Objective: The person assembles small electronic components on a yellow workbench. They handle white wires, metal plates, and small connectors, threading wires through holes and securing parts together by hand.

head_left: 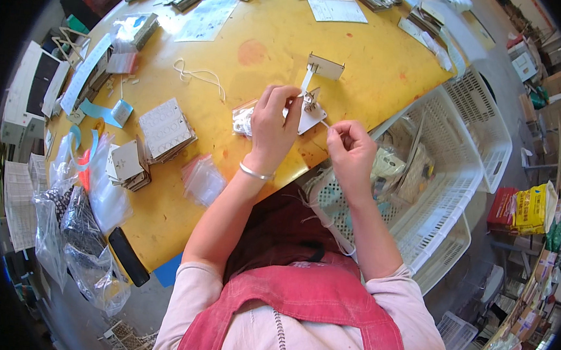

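Observation:
Near the yellow table's front edge sits a small assembly (312, 117) with a pale flat base and little upright parts. A white strip (309, 78) runs from it to a thin board piece (327, 68) just beyond. My left hand (275, 124), a bangle at its wrist, is closed with its fingertips at the assembly's left side. To the right, my right hand (350, 150) pinches by the end of a thin white cord or strip (325, 123) that leads to the base. Its exact kind is too small to tell. A clear bag of small parts (243, 118) lies beside my left hand.
Stacks of thin board sheets (166, 130) and small clear bags (203, 180) lie left on the yellow table (269, 51). A loose white cord (199, 75) lies farther back. White plastic crates (446, 180) holding bagged material stand close on the right, below the table edge.

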